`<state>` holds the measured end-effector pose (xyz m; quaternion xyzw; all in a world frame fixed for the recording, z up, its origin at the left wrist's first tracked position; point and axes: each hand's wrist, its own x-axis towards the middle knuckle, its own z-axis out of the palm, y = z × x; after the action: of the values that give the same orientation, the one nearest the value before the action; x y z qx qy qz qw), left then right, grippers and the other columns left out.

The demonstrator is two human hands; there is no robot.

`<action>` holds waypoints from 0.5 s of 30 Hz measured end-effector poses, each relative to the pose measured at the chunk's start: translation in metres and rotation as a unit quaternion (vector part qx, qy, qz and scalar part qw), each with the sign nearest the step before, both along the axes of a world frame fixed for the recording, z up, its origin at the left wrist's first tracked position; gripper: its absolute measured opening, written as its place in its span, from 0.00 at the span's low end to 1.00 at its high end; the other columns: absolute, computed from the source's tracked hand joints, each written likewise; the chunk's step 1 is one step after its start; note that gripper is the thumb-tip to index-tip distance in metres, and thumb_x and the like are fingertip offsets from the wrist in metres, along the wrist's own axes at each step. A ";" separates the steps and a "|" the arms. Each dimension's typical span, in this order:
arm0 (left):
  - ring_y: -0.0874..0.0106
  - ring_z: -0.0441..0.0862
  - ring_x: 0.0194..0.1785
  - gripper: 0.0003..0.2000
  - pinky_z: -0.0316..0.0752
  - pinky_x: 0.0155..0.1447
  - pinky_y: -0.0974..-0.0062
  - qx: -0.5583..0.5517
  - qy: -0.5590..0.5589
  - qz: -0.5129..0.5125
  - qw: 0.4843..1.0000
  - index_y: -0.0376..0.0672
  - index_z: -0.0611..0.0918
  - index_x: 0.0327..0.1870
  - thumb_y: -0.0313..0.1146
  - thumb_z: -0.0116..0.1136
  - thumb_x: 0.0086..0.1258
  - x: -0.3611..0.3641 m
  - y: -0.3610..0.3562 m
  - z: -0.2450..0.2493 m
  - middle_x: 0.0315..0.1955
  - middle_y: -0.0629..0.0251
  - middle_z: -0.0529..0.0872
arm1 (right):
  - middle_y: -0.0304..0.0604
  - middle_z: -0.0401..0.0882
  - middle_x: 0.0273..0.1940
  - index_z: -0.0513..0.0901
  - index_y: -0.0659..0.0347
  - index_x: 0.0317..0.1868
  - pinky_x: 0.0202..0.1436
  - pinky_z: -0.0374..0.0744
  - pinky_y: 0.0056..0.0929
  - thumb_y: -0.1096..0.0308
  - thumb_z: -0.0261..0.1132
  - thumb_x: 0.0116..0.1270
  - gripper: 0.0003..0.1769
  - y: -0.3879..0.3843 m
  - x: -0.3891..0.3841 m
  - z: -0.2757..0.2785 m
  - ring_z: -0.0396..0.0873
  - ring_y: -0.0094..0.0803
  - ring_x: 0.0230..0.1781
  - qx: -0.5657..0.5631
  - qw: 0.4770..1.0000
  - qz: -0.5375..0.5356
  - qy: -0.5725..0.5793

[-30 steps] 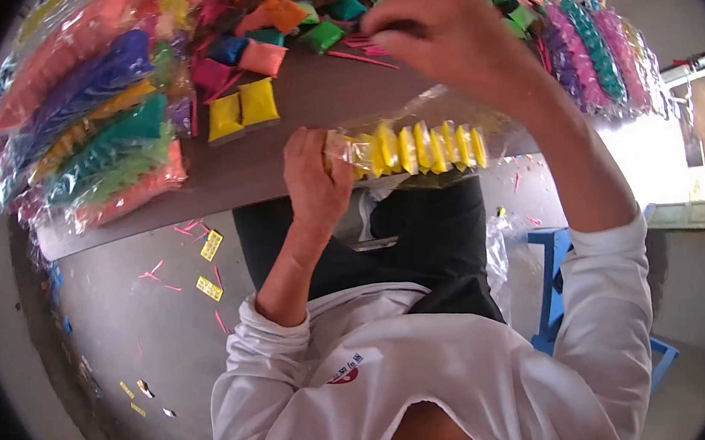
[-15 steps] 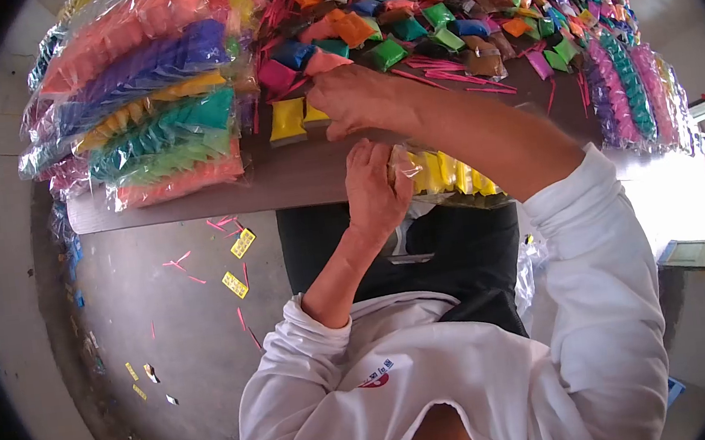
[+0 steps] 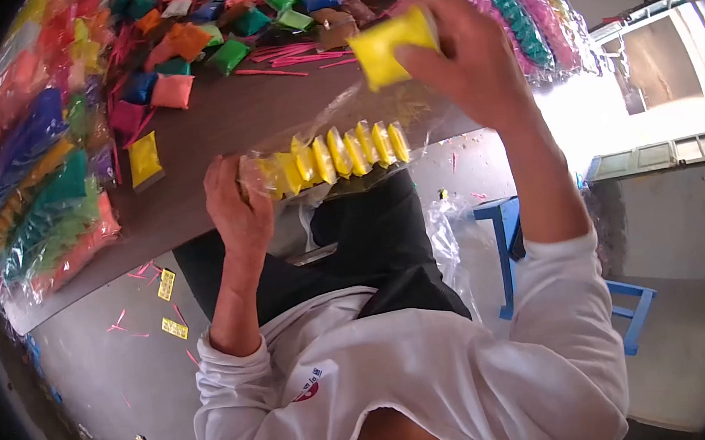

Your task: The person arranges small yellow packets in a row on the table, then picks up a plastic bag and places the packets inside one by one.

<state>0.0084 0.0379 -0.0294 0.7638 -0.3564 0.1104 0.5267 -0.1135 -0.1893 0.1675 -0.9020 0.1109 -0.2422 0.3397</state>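
At the table's front edge my left hand (image 3: 237,202) is closed on one end of a long clear plastic bag (image 3: 279,174). Inside the bag, several yellow packets (image 3: 344,154) stand in a row. Up and to the right, my right hand (image 3: 473,57) grips a single yellow packet (image 3: 390,48) between thumb and fingers, above the table and apart from the bag. One more yellow packet (image 3: 144,160) lies on the table, left of my left hand.
Loose packets of many colours (image 3: 250,20) cover the back of the brown table (image 3: 212,114), with pink strips (image 3: 296,54) among them. Filled bags are stacked at the left (image 3: 48,183) and right (image 3: 512,23). A blue stool (image 3: 504,230) stands at the right.
My right hand has lifted a yellow packet from the table and carried it right and up. The view has turned, and the row of yellow packets in the bag now shows fully.
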 end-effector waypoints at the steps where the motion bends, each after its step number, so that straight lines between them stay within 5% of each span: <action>1: 0.43 0.75 0.53 0.14 0.69 0.60 0.54 -0.001 0.002 -0.004 1.000 0.34 0.79 0.46 0.38 0.53 0.71 0.000 0.000 0.000 0.44 0.44 0.80 | 0.41 0.82 0.32 0.79 0.64 0.50 0.34 0.77 0.24 0.68 0.67 0.61 0.17 0.000 -0.020 -0.005 0.79 0.21 0.30 -0.021 0.998 -0.057 0.035; 4: 0.43 0.75 0.53 0.15 0.69 0.60 0.54 0.005 0.025 -0.024 0.999 0.34 0.78 0.46 0.39 0.53 0.71 0.000 0.000 0.001 0.44 0.44 0.80 | 0.43 0.80 0.25 0.79 0.63 0.46 0.31 0.76 0.27 0.66 0.66 0.59 0.16 0.012 -0.056 -0.029 0.79 0.23 0.25 0.033 0.983 -0.167 0.062; 9: 0.44 0.75 0.54 0.16 0.69 0.62 0.56 0.028 0.027 -0.020 0.999 0.34 0.78 0.47 0.40 0.53 0.71 0.003 0.001 -0.006 0.44 0.45 0.80 | 0.51 0.83 0.29 0.81 0.59 0.46 0.33 0.79 0.40 0.64 0.66 0.59 0.15 0.019 -0.063 -0.075 0.83 0.48 0.27 -0.056 0.964 -0.239 0.099; 15: 0.44 0.75 0.54 0.16 0.70 0.61 0.56 0.012 0.020 0.006 1.000 0.33 0.78 0.48 0.39 0.53 0.71 -0.001 0.000 -0.001 0.44 0.45 0.80 | 0.51 0.84 0.32 0.83 0.60 0.41 0.38 0.79 0.44 0.62 0.63 0.63 0.12 0.010 -0.066 -0.083 0.83 0.49 0.32 -0.136 0.950 -0.196 0.200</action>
<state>0.0073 0.0382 -0.0301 0.7742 -0.3420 0.0941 0.5242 -0.1796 -0.1792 0.0842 -0.9301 0.3172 -0.1315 0.1301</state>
